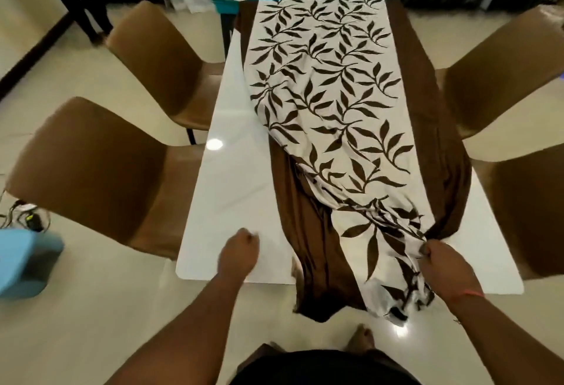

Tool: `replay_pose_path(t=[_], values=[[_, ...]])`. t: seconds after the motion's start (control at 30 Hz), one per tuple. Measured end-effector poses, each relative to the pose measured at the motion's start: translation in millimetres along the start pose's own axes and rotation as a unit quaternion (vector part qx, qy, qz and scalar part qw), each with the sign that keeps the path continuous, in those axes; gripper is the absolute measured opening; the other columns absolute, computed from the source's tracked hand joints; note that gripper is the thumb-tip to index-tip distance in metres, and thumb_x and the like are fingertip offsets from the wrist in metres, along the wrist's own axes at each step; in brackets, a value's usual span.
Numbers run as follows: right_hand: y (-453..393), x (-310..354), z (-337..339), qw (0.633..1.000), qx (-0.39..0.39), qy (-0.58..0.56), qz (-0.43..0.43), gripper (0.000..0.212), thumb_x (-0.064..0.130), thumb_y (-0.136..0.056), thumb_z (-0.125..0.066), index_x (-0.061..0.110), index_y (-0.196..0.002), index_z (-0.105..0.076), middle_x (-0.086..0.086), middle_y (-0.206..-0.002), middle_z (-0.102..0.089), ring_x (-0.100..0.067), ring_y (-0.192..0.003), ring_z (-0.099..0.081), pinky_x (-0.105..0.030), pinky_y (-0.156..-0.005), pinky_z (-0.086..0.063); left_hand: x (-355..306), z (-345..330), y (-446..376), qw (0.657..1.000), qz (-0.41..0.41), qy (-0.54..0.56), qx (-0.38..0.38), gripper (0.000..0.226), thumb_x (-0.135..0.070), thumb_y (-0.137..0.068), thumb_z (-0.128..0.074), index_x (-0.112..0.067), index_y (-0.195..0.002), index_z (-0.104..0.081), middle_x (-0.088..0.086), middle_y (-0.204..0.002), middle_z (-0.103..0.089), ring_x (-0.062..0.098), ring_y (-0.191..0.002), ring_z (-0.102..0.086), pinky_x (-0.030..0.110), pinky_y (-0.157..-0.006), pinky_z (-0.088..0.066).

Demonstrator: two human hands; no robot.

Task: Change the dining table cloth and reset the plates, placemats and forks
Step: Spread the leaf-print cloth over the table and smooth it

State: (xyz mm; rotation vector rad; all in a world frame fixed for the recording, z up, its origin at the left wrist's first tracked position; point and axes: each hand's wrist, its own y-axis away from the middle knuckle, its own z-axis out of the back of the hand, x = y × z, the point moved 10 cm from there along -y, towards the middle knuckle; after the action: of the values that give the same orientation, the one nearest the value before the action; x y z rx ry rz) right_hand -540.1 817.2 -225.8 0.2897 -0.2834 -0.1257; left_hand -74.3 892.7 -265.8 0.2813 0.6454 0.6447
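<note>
Head view: right hand (442, 265) grips tablecloth (329, 104); left hand (239, 252) seemingly empty.

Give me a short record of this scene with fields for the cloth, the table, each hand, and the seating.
cloth: cream leaf-print tablecloth with brown borders, bunched, hanging off near edge
table: glossy white rectangular table, left part bare
right hand: right hand gripping the cloth's gathered end
left hand: left hand closed in a fist over the table edge, holding nothing visible
seating: brown chairs on both sides
</note>
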Motion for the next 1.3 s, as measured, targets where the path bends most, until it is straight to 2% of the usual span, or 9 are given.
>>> replay_pose_path(t=[0.1,0.23,0.4,0.57,0.67,0.77,0.87,1.0,1.3], values=[[-13,28,-4,0.999,-0.023,0.030,0.023,0.013,0.021,-0.089,-0.057,0.015,-0.077,-0.053,-0.017,-0.090,-0.065,-0.036,-0.085,-0.062,-0.038,-0.068,-0.046,-46,-47,13,0.995,-0.022,-0.019,0.096,0.052,-0.065,-0.095,-0.042,-0.017,-0.103,-0.060,0.002,-0.100,-0.065,0.025,-0.098,-0.063,0.033,-0.079,-0.044],[-21,65,-3,0.983,-0.055,0.142,0.107,0.017,0.025,-0.087,-0.059,0.010,-0.081,-0.065,-0.014,-0.084,-0.066,-0.037,-0.078,-0.060,-0.041,-0.066,-0.053,-76,-72,21,0.994,-0.030,-0.034,0.103,0.032,-0.046,-0.096,-0.051,-0.017,-0.101,-0.062,0.005,-0.105,-0.067,0.025,-0.100,-0.064,0.034,-0.083,-0.050],[-40,65,24,0.969,-0.103,0.139,0.175,0.021,0.030,-0.086,-0.065,0.011,-0.093,-0.063,-0.012,-0.091,-0.060,-0.035,-0.081,-0.056,-0.041,-0.064,-0.051,-32,-32,30,0.989,0.091,0.112,-0.015,0.030,-0.037,-0.100,-0.042,-0.016,-0.090,-0.061,0.009,-0.099,-0.067,0.027,-0.092,-0.062,0.037,-0.089,-0.051],[-71,59,14,0.962,-0.053,0.144,0.227,0.034,0.043,-0.089,-0.060,0.014,-0.106,-0.062,-0.011,-0.103,-0.061,-0.035,-0.090,-0.059,-0.044,-0.070,-0.053,20,29,74,0.913,0.219,0.261,-0.226,0.031,-0.029,-0.104,-0.041,-0.007,-0.095,-0.060,0.011,-0.093,-0.060,0.031,-0.091,-0.058,0.038,-0.085,-0.043],[-79,50,-6,0.962,0.028,0.180,0.203,0.047,0.056,-0.089,-0.055,0.021,-0.119,-0.057,-0.007,-0.118,-0.060,-0.032,-0.106,-0.058,-0.044,-0.082,-0.050,51,56,101,0.865,0.272,0.290,-0.305,0.031,-0.031,-0.103,-0.041,-0.006,-0.094,-0.059,0.013,-0.095,-0.061,0.032,-0.090,-0.057,0.041,-0.084,-0.045],[-79,49,-7,0.963,0.044,0.177,0.199,0.036,0.042,-0.090,-0.056,0.022,-0.120,-0.056,-0.004,-0.118,-0.062,-0.030,-0.109,-0.058,-0.042,-0.087,-0.050,80,78,123,0.834,0.321,0.294,-0.339,0.035,-0.033,-0.104,-0.038,-0.006,-0.104,-0.059,0.015,-0.100,-0.061,0.033,-0.094,-0.058,0.046,-0.086,-0.047],[-85,50,-2,0.972,0.045,0.154,0.170,0.022,0.030,-0.089,-0.051,0.024,-0.110,-0.057,-0.001,-0.114,-0.065,-0.028,-0.107,-0.059,-0.040,-0.088,-0.049,106,102,134,0.804,0.347,0.297,-0.380,0.035,-0.028,-0.105,-0.038,0.000,-0.115,-0.058,0.018,-0.107,-0.058,0.035,-0.098,-0.054,0.043,-0.086,-0.041],[-93,42,14,0.993,0.020,0.080,0.085,0.023,0.041,-0.091,-0.046,0.020,-0.090,-0.053,-0.011,-0.107,-0.068,-0.034,-0.100,-0.062,-0.043,-0.084,-0.049,148,112,130,0.776,0.388,0.308,-0.391,0.041,-0.026,-0.104,-0.040,0.003,-0.130,-0.053,0.025,-0.132,-0.056,0.046,-0.121,-0.052,0.048,-0.104,-0.040],[-54,40,-1,0.997,-0.034,0.009,-0.068,0.045,0.047,-0.088,-0.053,0.014,-0.117,-0.054,-0.024,-0.119,-0.063,-0.045,-0.103,-0.061,-0.050,-0.087,-0.049,253,135,76,0.807,0.400,0.315,-0.299,0.042,-0.012,-0.095,-0.048,0.009,-0.132,-0.048,0.032,-0.133,-0.053,0.051,-0.121,-0.051,0.052,-0.104,-0.043]])
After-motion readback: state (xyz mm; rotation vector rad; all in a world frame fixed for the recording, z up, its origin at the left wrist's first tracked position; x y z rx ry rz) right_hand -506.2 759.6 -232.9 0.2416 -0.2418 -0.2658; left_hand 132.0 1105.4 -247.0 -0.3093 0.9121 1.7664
